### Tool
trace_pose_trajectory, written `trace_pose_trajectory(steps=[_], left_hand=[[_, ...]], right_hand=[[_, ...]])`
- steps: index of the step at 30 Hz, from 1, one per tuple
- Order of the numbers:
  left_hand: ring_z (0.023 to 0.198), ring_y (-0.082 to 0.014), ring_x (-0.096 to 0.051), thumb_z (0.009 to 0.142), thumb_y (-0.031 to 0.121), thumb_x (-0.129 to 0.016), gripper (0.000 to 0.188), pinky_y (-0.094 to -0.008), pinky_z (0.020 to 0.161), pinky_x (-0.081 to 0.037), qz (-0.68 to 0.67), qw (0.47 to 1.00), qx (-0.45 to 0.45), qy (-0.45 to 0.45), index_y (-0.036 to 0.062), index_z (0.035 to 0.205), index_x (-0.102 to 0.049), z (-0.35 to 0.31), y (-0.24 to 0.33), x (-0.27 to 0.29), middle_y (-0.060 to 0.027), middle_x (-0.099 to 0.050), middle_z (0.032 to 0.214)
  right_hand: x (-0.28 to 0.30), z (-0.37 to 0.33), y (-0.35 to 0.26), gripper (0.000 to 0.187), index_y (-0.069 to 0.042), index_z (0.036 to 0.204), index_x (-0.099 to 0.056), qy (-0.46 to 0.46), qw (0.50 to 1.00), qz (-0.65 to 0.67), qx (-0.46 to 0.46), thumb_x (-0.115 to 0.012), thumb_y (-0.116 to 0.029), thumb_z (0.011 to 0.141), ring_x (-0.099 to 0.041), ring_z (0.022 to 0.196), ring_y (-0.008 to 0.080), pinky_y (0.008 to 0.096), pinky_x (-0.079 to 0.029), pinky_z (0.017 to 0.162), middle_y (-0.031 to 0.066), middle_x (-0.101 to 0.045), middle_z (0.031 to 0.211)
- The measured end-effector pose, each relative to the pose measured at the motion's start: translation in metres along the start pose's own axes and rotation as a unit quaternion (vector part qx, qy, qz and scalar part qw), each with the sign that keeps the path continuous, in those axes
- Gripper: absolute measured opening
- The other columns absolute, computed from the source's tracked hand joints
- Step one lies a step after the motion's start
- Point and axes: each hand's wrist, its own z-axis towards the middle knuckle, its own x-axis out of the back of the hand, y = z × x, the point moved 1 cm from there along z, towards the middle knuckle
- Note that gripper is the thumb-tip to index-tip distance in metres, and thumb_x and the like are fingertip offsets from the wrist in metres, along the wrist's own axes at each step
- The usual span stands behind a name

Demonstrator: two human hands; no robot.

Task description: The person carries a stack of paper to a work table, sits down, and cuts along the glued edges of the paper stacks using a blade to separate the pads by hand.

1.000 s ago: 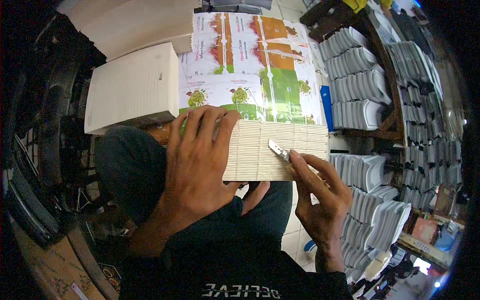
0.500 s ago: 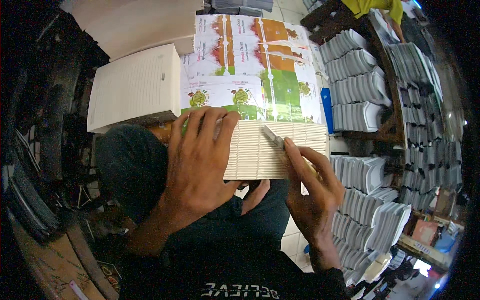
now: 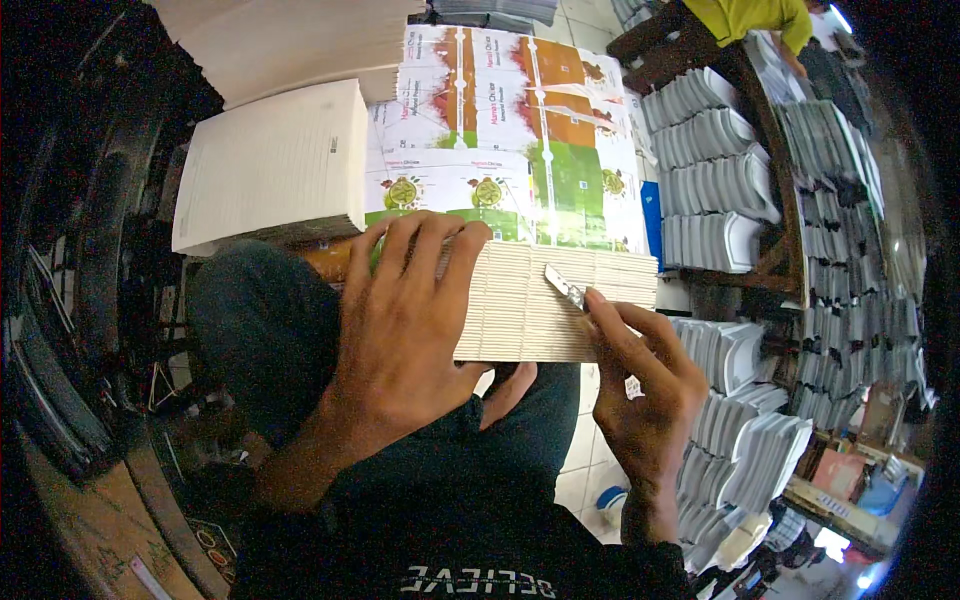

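Observation:
A stack of thin cream booklets [image 3: 510, 310] lies before me with its ridged edges upward, crossed by rows of thread-like lines. My left hand [image 3: 405, 315] clamps its left end, fingers over the far side and the thumb at the near side. In my right hand [image 3: 650, 375] is a utility knife [image 3: 566, 287], held pinched between thumb and fingers. The blade points up and left over the ridged face; whether it touches cannot be told. Most of the handle is hidden in the hand.
Beyond lie printed sheets [image 3: 480, 130] in white, green and orange. At left sits a larger cream stack of paper [image 3: 270, 155]. Piles of white booklets [image 3: 710, 190] line a wooden rack [image 3: 795, 230] on the right. A person in a yellow-green top [image 3: 750, 18] is at the far right.
My right hand and the knife have shifted right and slightly nearer along the stack. My left hand keeps its grip, and the whole view has shifted slightly.

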Motion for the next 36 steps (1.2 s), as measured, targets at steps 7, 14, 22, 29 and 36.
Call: trace_pose_trajectory(steps=[7, 14, 22, 29, 36], left_hand=[[0.129, -0.0372, -0.050, 0.061, 0.019, -0.086, 0.086, -0.0556, 0.117, -0.032, 0.004, 1.000, 0.000, -0.002, 0.0012, 0.137, -0.049, -0.001, 0.000, 0.000, -0.0177, -0.054, 0.131], [0.129, -0.0373, -0.050, 0.060, 0.019, -0.086, 0.088, -0.0555, 0.118, -0.032, 0.007, 1.000, -0.002, -0.007, 0.0012, 0.138, -0.048, -0.001, -0.001, -0.002, -0.0178, -0.054, 0.131], [0.129, -0.0371, -0.050, 0.061, 0.019, -0.087, 0.087, -0.0553, 0.117, -0.032, 0.003, 1.000, 0.000, -0.011, 0.0011, 0.137, -0.049, -0.001, -0.001, 0.002, -0.0178, -0.054, 0.131], [0.130, -0.0367, -0.049, 0.062, 0.025, -0.089, 0.089, -0.0548, 0.117, -0.032, 0.023, 0.999, 0.004, -0.023, 0.0012, 0.138, -0.049, 0.001, 0.004, 0.003, -0.0174, -0.054, 0.131], [0.131, -0.0366, -0.049, 0.061, 0.026, -0.090, 0.090, -0.0550, 0.117, -0.032, 0.026, 0.999, 0.017, -0.017, 0.0005, 0.138, -0.050, -0.003, 0.001, 0.001, -0.0179, -0.053, 0.131]], right_hand=[[-0.002, -0.004, 0.007, 0.061, -0.021, 0.133, -0.074, 0.013, 0.999, 0.009, 0.043, -0.076, 0.006, 0.079, -0.076, 0.084, 0.0240, 0.0341, -0.062, 0.071, 0.0090, -0.075, 0.110], [-0.001, -0.002, 0.007, 0.060, -0.021, 0.133, -0.073, 0.009, 0.999, -0.015, 0.050, -0.076, 0.004, 0.079, -0.075, 0.082, 0.0224, 0.0335, -0.061, 0.070, 0.0068, -0.075, 0.108], [0.006, 0.007, -0.008, 0.044, -0.014, 0.124, -0.078, -0.019, 1.000, 0.004, 0.004, -0.076, 0.007, 0.086, -0.075, 0.087, 0.0211, 0.0314, -0.059, 0.074, 0.0114, -0.074, 0.103], [-0.006, -0.004, -0.007, 0.050, -0.015, 0.127, -0.077, 0.025, 0.998, -0.047, 0.030, -0.074, 0.010, 0.084, -0.076, 0.088, 0.0226, 0.0334, -0.060, 0.075, 0.0105, -0.074, 0.106], [-0.015, -0.005, 0.001, 0.053, -0.014, 0.129, -0.076, 0.057, 0.994, -0.064, 0.063, -0.072, 0.013, 0.084, -0.075, 0.094, 0.0247, 0.0340, -0.059, 0.079, 0.0114, -0.074, 0.107]])
